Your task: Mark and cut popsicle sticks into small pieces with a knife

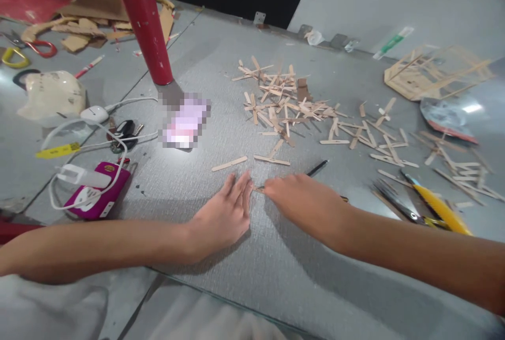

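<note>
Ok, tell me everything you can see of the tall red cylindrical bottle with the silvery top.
The tall red cylindrical bottle looks like painted metal, with small pale scuffs on its side and a bare silvery top; whether it is capped is unclear. It stands on its base on the grey tabletop, slanted in this view, beyond the pixelated pink-and-lilac rectangle. Neither the left hand nor the right hand touches it.
</note>
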Tool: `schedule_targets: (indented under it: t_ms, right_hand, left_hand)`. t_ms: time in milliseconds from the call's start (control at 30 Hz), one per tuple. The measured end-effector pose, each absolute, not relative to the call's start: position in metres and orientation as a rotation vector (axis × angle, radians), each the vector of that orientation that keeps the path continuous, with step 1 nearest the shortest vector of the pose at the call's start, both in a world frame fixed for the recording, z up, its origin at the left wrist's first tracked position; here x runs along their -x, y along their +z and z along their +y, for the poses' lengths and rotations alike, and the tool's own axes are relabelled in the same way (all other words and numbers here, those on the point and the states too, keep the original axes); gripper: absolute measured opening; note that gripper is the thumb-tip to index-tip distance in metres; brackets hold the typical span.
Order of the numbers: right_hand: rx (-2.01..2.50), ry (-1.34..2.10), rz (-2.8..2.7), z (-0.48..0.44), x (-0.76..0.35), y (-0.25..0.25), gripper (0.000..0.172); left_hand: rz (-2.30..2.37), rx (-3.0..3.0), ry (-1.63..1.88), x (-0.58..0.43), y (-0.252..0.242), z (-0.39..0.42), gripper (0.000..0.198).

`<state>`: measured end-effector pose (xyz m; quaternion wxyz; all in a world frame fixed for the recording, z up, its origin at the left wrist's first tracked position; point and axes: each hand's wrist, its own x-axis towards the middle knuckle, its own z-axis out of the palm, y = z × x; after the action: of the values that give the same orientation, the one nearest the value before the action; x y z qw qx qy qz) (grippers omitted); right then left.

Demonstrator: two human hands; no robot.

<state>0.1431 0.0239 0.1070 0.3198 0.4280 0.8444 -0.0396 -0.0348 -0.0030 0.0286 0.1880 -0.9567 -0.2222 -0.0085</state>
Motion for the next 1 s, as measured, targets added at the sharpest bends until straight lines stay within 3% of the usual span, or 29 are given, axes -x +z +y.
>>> schedule_targets:
  t_ms: [1000]
  right_hand:
    - [-1.245,0.086,2.32,-0.001,-0.173,0.076,0.028]
  left_hand:
    - [-0.743,2.825,-0.088,0.035,0.032,0.004,0.056]
